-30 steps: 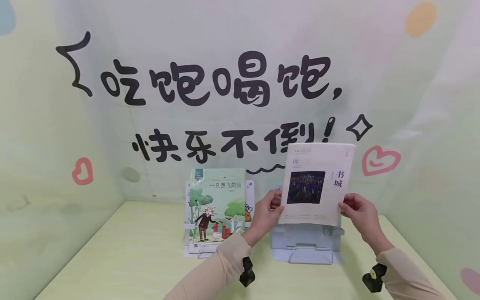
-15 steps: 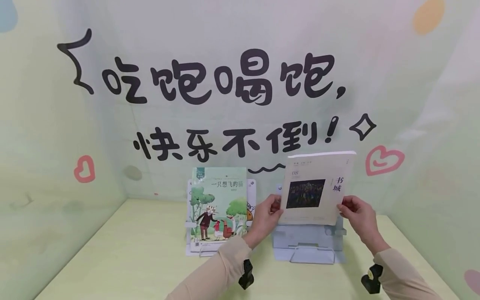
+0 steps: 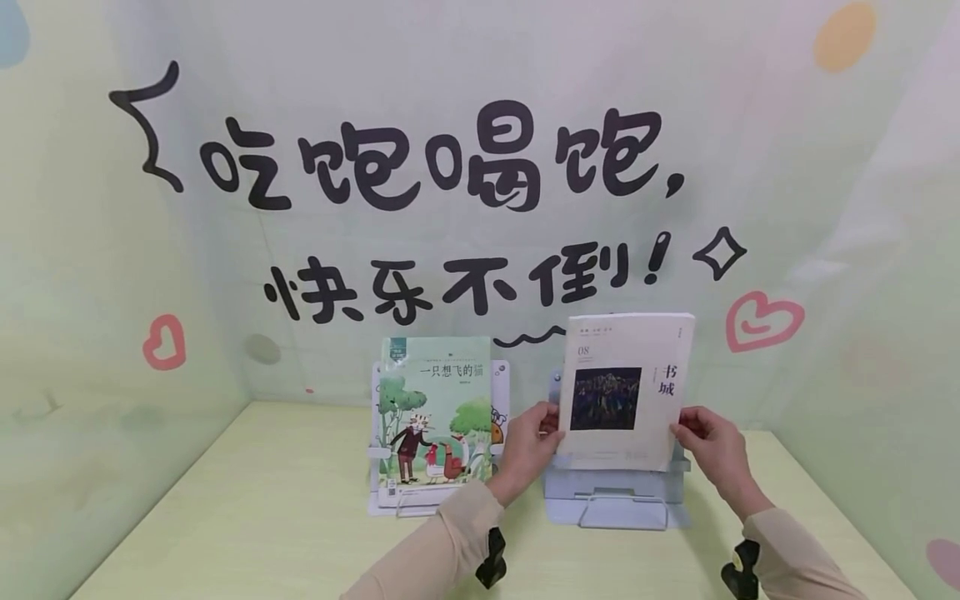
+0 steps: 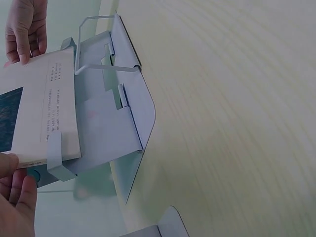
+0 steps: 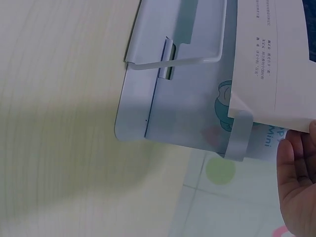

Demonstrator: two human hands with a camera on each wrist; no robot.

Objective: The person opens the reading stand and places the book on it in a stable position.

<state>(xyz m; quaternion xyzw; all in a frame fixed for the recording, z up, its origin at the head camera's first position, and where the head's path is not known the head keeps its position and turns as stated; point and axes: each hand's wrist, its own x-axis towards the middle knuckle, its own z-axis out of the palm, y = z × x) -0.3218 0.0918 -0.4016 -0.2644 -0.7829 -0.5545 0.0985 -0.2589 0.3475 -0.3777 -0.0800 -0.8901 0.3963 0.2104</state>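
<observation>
A white paperback book (image 3: pixel 622 396) with a dark picture on its cover stands upright against a pale blue metal book stand (image 3: pixel 566 485), its lower edge above the base. My left hand (image 3: pixel 528 442) pinches its left edge between thumb and fingers. On the opposite edge, my right hand (image 3: pixel 712 446) pinches it the same way. In the left wrist view, a side clip (image 4: pixel 55 150) of the stand overlaps the front of the book's lower corner. The other side clip (image 5: pixel 240 136) lies over the opposite corner in the right wrist view. The book hides the stand's upper part.
Left of my hands, a green picture book (image 3: pixel 438 408) leans upright on a second stand (image 3: pixel 501 375). Both stands rest on a pale wooden table (image 3: pixel 247 500). A printed backdrop (image 3: pixel 420 75) encloses the back and sides. A wire loop (image 3: pixel 622 527) sticks out at the right stand's front.
Both hands have lowered the white book along the stand. It has straightened up, and its lower edge now sits at the side clips. The green picture book stays in place.
</observation>
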